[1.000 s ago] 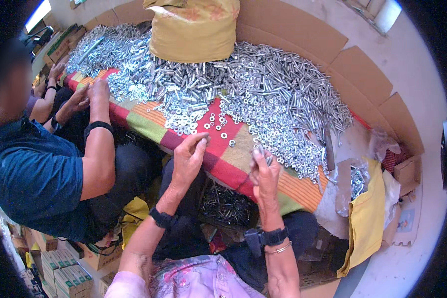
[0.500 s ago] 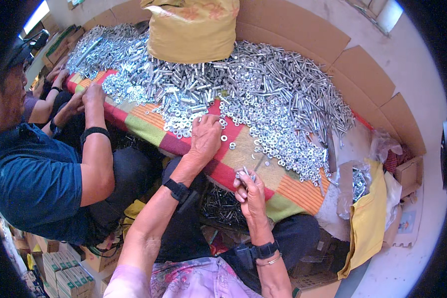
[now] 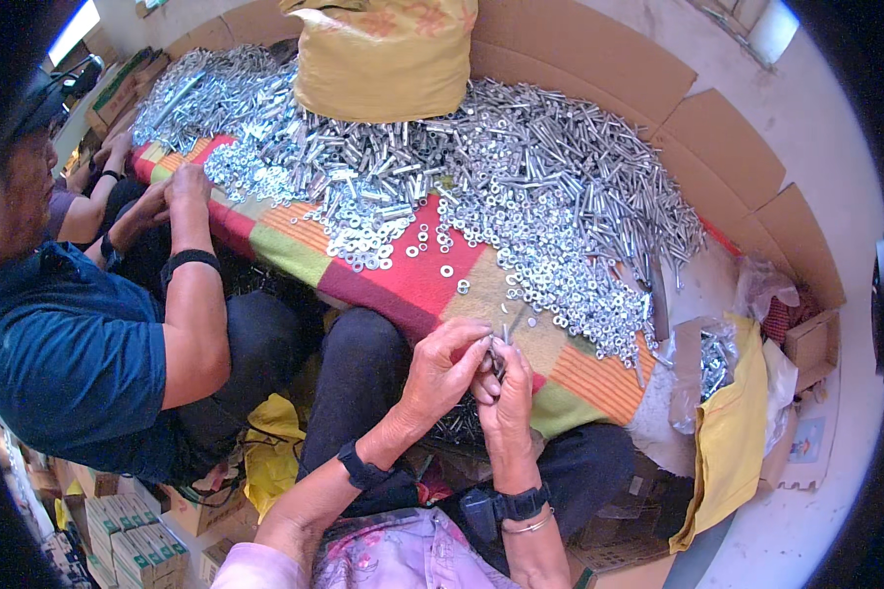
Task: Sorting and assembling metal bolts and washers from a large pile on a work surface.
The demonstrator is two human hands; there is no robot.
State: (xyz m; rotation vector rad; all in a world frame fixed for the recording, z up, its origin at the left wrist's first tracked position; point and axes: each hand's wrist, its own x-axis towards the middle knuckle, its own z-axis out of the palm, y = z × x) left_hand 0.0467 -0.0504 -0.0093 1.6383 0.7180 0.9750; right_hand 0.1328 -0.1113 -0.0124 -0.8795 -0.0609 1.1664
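My left hand (image 3: 446, 371) and my right hand (image 3: 506, 401) meet over my lap, at the near edge of a patchwork cloth. Upright between the right hand's fingers stand slim metal bolts (image 3: 505, 336); how many cannot be made out. The left thumb and fingertips are pinched against the bolts' side, and whatever small piece they hold is hidden. Beyond the hands, loose washers (image 3: 446, 271) and a heap of small nuts and washers (image 3: 560, 285) lie on the cloth (image 3: 388, 292). Behind these spreads a large pile of silver bolts and sleeves (image 3: 580, 167).
A yellow sack (image 3: 383, 69) stands on the pile, before a bent cardboard wall (image 3: 580, 59). On the right, a yellow bag (image 3: 727, 432) hangs beside a box of metal parts (image 3: 715, 361). A co-worker (image 3: 79, 334) sits close at left, hands over the cloth. Small boxes (image 3: 133, 540) are stacked lower left.
My left hand has come back from the washers, toward me and to the right, and now meets my right hand at the bolts. The right hand has barely moved.
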